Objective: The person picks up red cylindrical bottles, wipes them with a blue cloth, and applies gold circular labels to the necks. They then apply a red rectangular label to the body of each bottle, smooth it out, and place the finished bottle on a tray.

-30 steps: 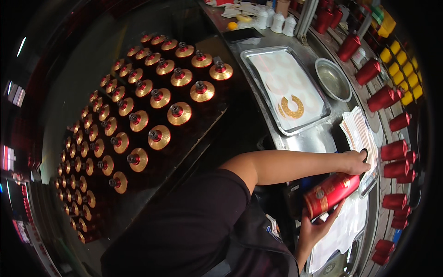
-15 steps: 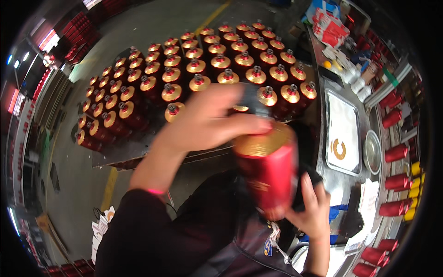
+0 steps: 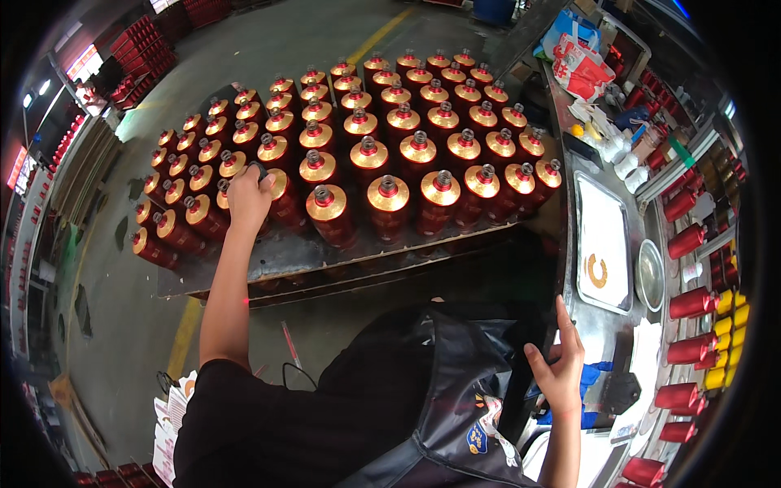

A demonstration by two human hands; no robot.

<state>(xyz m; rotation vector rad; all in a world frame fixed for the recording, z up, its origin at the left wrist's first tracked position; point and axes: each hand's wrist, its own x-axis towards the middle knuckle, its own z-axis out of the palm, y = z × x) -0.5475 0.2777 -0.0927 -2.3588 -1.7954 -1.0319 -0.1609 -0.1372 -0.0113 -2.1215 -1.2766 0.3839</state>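
On the low pallet that carries rows of red cylinders with gold shoulders, the left hand rests curled over the top of one red cylinder in the front row, at the pallet's near left part. The fingers wrap down around the cylinder's neck and valve, so the valve itself is mostly hidden; the grip looks closed on it, and the cylinder stands upright, touching its neighbours on either side. The right hand is well apart from the pallet, off its near right corner, hanging open with fingers spread and holding nothing, just above the edge of the steel workbench. Further along the bench from the pallet lie a flat tray and a round metal bowl, with more red cylinders lying on their sides beyond. By the look of it, the step in hand is seating this cylinder in its row. A next move would call for letting go cleanly without tipping the tightly packed cylinders beside it.
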